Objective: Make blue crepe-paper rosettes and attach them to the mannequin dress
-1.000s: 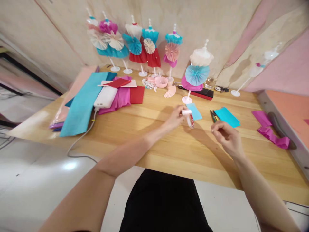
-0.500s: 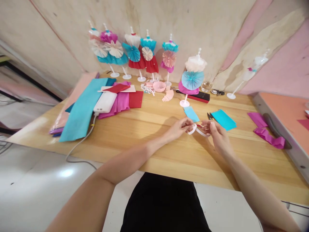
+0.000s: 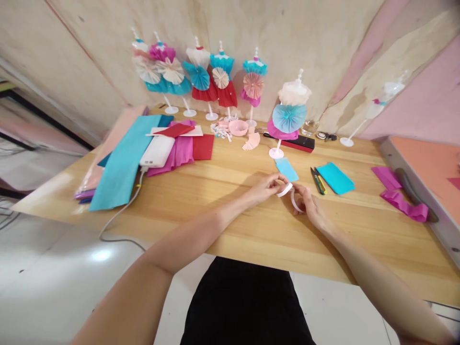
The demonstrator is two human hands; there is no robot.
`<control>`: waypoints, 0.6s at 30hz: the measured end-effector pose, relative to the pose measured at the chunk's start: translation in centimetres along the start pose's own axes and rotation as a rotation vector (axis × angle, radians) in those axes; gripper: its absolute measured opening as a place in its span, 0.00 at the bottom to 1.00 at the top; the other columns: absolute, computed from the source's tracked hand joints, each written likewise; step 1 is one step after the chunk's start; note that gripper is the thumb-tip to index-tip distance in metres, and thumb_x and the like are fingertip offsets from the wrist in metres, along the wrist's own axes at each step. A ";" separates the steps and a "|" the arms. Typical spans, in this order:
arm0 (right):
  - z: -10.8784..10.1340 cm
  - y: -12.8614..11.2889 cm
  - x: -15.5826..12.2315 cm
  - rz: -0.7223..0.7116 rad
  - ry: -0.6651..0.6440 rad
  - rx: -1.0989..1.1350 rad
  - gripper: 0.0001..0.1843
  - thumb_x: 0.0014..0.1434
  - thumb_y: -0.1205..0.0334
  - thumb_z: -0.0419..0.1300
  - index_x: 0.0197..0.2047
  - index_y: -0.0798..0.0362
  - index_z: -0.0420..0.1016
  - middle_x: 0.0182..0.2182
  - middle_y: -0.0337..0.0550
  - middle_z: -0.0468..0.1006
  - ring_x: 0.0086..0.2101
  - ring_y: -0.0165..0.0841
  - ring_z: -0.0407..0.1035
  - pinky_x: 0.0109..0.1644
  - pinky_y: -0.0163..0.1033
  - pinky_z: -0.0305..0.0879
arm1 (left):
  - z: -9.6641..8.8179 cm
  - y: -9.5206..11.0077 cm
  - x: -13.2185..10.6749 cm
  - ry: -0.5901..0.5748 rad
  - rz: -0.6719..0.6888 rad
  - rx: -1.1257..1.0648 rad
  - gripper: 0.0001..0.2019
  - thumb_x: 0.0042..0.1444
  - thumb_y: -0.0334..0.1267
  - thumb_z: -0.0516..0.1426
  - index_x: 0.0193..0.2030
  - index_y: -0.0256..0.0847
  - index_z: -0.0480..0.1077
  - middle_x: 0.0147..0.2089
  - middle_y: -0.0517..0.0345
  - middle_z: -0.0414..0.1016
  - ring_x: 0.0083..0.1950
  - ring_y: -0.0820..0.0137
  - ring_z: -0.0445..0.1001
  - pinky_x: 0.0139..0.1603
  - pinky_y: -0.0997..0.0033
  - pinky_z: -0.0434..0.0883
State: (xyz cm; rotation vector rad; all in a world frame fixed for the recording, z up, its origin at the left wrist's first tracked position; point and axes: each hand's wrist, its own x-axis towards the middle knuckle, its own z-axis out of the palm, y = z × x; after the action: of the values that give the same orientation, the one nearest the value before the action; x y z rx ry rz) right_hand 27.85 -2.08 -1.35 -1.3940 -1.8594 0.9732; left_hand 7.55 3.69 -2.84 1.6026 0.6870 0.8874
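We pinch a white tape strip between both hands, just above the wooden table.
Left hand and right hand clamped on its ends, near blue paper and a craft knife.

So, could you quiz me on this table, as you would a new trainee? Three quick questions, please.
1. True or false: the white strip touches both the left hand and the right hand.
2. Which lies farther right: the pale blue slip or the turquoise sheet?
3. Fill in the blank: the bowl is ___.

Key: 1. True. 2. The turquoise sheet. 3. Pink.
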 end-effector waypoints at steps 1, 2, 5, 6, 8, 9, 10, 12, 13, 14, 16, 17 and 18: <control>-0.2 0.0 0.0 0.044 -0.026 0.044 0.38 0.66 0.37 0.30 0.62 0.53 0.63 0.21 0.40 0.75 0.23 0.35 0.70 0.29 0.39 0.66 | 0.0 0.2 -0.1 -0.002 0.016 0.030 0.16 0.62 0.49 0.53 0.47 0.39 0.69 0.41 0.55 0.72 0.39 0.73 0.70 0.41 0.73 0.67; -0.3 0.0 0.1 0.089 -0.039 0.104 0.39 0.66 0.36 0.30 0.61 0.52 0.65 0.23 0.42 0.76 0.23 0.35 0.71 0.28 0.39 0.65 | 0.1 0.4 -0.2 0.005 0.049 0.075 0.17 0.64 0.50 0.51 0.47 0.39 0.69 0.44 0.53 0.72 0.42 0.71 0.70 0.43 0.71 0.68; -0.5 0.2 0.0 0.152 -0.007 0.214 0.41 0.63 0.32 0.32 0.58 0.52 0.69 0.28 0.45 0.79 0.25 0.35 0.72 0.26 0.38 0.64 | 0.0 1.4 -0.5 0.039 0.252 0.323 0.17 0.64 0.50 0.51 0.46 0.41 0.73 0.59 0.47 0.66 0.53 0.66 0.69 0.53 0.64 0.67; -0.5 0.2 0.0 0.154 0.005 0.227 0.42 0.63 0.31 0.33 0.57 0.52 0.70 0.29 0.46 0.79 0.26 0.35 0.72 0.26 0.38 0.65 | -0.2 1.8 -0.7 0.023 0.330 0.432 0.16 0.63 0.50 0.53 0.46 0.43 0.74 0.62 0.47 0.63 0.55 0.65 0.68 0.56 0.61 0.66; -0.7 0.3 -0.1 0.156 0.020 0.249 0.42 0.62 0.30 0.34 0.56 0.51 0.71 0.31 0.46 0.80 0.26 0.35 0.72 0.28 0.38 0.66 | -0.5 2.4 -1.0 -0.046 0.458 0.638 0.14 0.60 0.49 0.56 0.48 0.47 0.74 0.65 0.48 0.61 0.56 0.62 0.68 0.60 0.56 0.62; -0.7 0.3 -0.1 0.161 0.027 0.262 0.42 0.62 0.30 0.34 0.55 0.51 0.71 0.32 0.46 0.80 0.27 0.34 0.73 0.29 0.38 0.67 | -0.7 2.6 -1.2 -0.077 0.507 0.725 0.14 0.59 0.49 0.57 0.48 0.49 0.74 0.65 0.49 0.63 0.57 0.62 0.68 0.62 0.55 0.60; -0.8 0.3 -0.1 0.168 0.031 0.276 0.41 0.62 0.30 0.34 0.55 0.51 0.71 0.34 0.47 0.80 0.28 0.34 0.73 0.30 0.38 0.67 | -0.9 2.8 -1.4 -0.084 0.550 0.793 0.14 0.59 0.49 0.57 0.48 0.50 0.73 0.64 0.50 0.64 0.58 0.61 0.68 0.63 0.54 0.59; -1.0 0.4 -0.2 0.177 0.035 0.291 0.41 0.63 0.31 0.34 0.55 0.52 0.70 0.36 0.47 0.80 0.29 0.34 0.73 0.31 0.38 0.68 | -1.0 3.0 -1.8 -0.012 0.616 0.860 0.14 0.58 0.51 0.58 0.47 0.49 0.73 0.61 0.49 0.67 0.59 0.61 0.67 0.62 0.55 0.59; -1.0 0.4 -0.2 0.176 0.031 0.287 0.40 0.63 0.32 0.35 0.56 0.53 0.70 0.36 0.47 0.80 0.29 0.34 0.73 0.31 0.38 0.67 | -0.9 3.0 -1.9 0.050 0.627 0.862 0.14 0.57 0.51 0.58 0.45 0.47 0.73 0.60 0.48 0.68 0.58 0.61 0.68 0.61 0.55 0.60; -0.9 0.5 -0.2 0.169 0.027 0.275 0.40 0.63 0.32 0.35 0.57 0.53 0.69 0.35 0.47 0.79 0.29 0.34 0.72 0.30 0.38 0.67 | -0.7 2.9 -1.9 0.116 0.624 0.847 0.14 0.57 0.51 0.58 0.44 0.45 0.72 0.58 0.47 0.68 0.57 0.61 0.68 0.60 0.56 0.62; -0.7 0.5 -0.1 0.132 0.025 0.216 0.39 0.64 0.34 0.36 0.61 0.53 0.66 0.31 0.44 0.78 0.26 0.33 0.70 0.28 0.37 0.64 | 0.1 2.9 -1.8 0.213 0.572 0.769 0.14 0.59 0.50 0.57 0.43 0.41 0.71 0.55 0.46 0.69 0.56 0.61 0.68 0.58 0.56 0.64; -0.6 0.6 0.0 0.108 0.029 0.172 0.38 0.65 0.35 0.36 0.63 0.53 0.64 0.29 0.42 0.77 0.24 0.32 0.69 0.27 0.37 0.63 | 0.5 2.9 -1.8 0.230 0.529 0.713 0.14 0.60 0.49 0.57 0.43 0.41 0.70 0.53 0.46 0.69 0.55 0.62 0.69 0.57 0.58 0.66; -0.5 0.6 0.1 0.084 0.034 0.117 0.38 0.65 0.36 0.36 0.64 0.53 0.62 0.26 0.41 0.76 0.23 0.32 0.68 0.26 0.37 0.62 | 1.0 2.9 -1.7 0.228 0.483 0.649 0.14 0.61 0.48 0.56 0.44 0.40 0.69 0.52 0.47 0.68 0.54 0.63 0.69 0.56 0.59 0.67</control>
State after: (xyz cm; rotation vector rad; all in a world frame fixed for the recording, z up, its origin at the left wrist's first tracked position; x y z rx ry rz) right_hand 28.55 -1.83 -1.52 -1.4189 -1.7032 1.0752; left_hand 7.34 1.13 -0.38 2.3318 0.8128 1.2966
